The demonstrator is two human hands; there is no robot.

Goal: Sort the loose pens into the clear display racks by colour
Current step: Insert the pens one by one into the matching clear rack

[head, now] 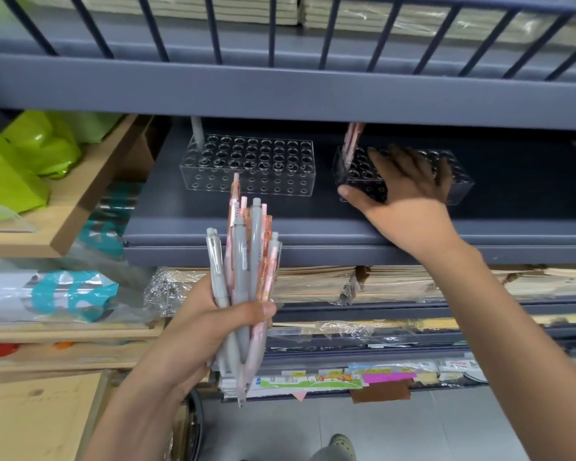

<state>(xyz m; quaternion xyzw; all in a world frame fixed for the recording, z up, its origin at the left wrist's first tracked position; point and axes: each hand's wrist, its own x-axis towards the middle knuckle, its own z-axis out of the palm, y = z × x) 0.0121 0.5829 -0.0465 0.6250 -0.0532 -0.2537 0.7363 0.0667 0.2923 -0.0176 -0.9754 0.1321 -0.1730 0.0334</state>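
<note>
Pens (pixel 246 267), grey and pink mixed, bunched upright in left hand (pixel 213 331); fingers and thumb wrapped round the lower barrels, clicker ends fanned out above. Bundle held in front of the shelf edge, below the left rack (pixel 250 164).

Right hand (pixel 409 191) reaches in under the upper shelf (pixel 280 94), released, fingers spread flat over the top of the right rack (pixel 459 188), thumb out at its front left corner. Forearm crosses the shelf lip.

Left rack: clear, rows of holes, one grey pen (pixel 197 131) standing in a back left hole. Right rack: a few pink pens (pixel 351 141) leaning in holes at its left end; the hand covers much of the rest.

Both racks sit apart on a grey-blue shelf (pixel 213 227). Below, stacks of wrapped paper goods (pixel 313 284). To the left, a wooden shelf (pixel 80 207) with green bags (pixel 30 151). Grey tiled floor (pixel 413 427); a shoe (pixel 341 444) at bottom edge.
</note>
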